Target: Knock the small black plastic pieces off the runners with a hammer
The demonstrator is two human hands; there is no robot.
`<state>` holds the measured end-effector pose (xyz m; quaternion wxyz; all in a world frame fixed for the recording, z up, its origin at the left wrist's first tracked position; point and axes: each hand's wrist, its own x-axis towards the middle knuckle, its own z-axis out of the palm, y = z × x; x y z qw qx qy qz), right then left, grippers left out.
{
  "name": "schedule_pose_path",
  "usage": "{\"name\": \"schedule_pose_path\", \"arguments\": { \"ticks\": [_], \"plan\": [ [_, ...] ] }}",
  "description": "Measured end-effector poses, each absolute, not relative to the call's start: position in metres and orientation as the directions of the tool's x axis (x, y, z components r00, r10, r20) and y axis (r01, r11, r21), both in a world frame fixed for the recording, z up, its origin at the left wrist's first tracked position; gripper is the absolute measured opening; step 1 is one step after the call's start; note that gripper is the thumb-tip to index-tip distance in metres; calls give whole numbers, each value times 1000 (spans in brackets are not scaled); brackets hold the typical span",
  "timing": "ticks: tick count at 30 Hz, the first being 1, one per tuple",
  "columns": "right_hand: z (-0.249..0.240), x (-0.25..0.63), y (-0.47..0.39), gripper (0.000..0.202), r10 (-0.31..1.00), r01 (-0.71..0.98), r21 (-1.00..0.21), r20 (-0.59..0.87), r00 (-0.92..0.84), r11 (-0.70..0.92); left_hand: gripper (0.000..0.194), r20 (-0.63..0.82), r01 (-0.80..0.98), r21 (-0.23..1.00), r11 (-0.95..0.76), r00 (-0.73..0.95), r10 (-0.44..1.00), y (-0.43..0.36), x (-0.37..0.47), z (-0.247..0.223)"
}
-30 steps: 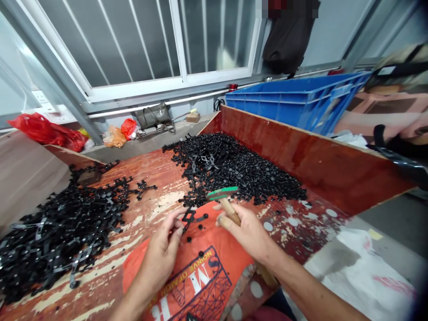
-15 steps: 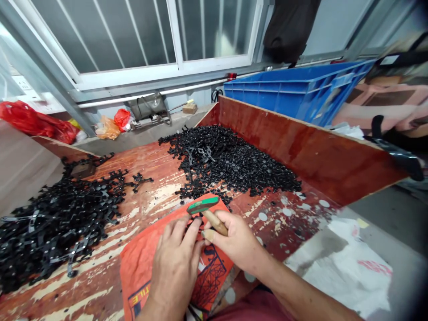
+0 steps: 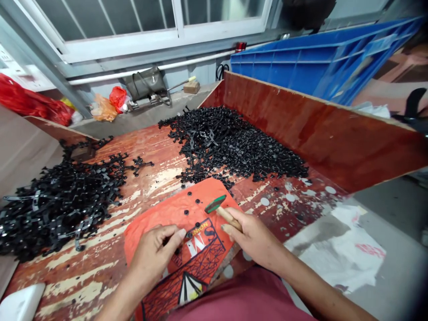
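Note:
My right hand (image 3: 252,232) is wrapped round the wooden handle of a small hammer (image 3: 229,218), its flat green head pointing up and to the left above an orange printed cloth (image 3: 157,214). On the left part of the cloth rests my left hand (image 3: 155,249), thumb and fingers curled together over a small black plastic piece (image 3: 166,241), mostly hidden by the fingers. Several small round black pieces (image 3: 186,212) lie loose on the cloth between and beyond both hands.
A heap of black branched plastic parts (image 3: 67,191) lies left, and a pile of small black parts (image 3: 247,147) lies behind the cloth. A red-brown board (image 3: 317,120) walls the right side, with a blue crate (image 3: 294,69) beyond. A white sack (image 3: 337,249) lies right.
My left hand has moved left and toward me, away from the hammer head. The hammer has shifted right in my right hand. Small black pieces on the cloth are now uncovered.

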<state>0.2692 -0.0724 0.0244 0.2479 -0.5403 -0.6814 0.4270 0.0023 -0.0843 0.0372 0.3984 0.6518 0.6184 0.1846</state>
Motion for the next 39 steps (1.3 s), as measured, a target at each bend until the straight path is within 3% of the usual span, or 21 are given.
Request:
{"name": "schedule_pose_path", "arguments": {
  "ticks": [6,11,19,24,39],
  "plan": [
    [24,273,-84,17,930,794,-593,-204,-307,133,48,-227,801,597,54,104,968,-69,20,20],
    [21,273,-86,20,924,835,-526,-216,-315,161,52,-240,852,520,58,80,967,-63,29,17],
    [23,275,-86,29,918,794,-586,-208,-338,160,50,-248,873,486,42,92,964,-62,31,11],
    [19,278,-86,36,917,747,-628,-131,-377,218,49,-182,870,494,-8,113,977,-65,29,4],
    [24,278,-83,39,898,684,-681,-87,-430,262,46,-86,893,439,-95,147,985,-70,34,6]
  ]
}}
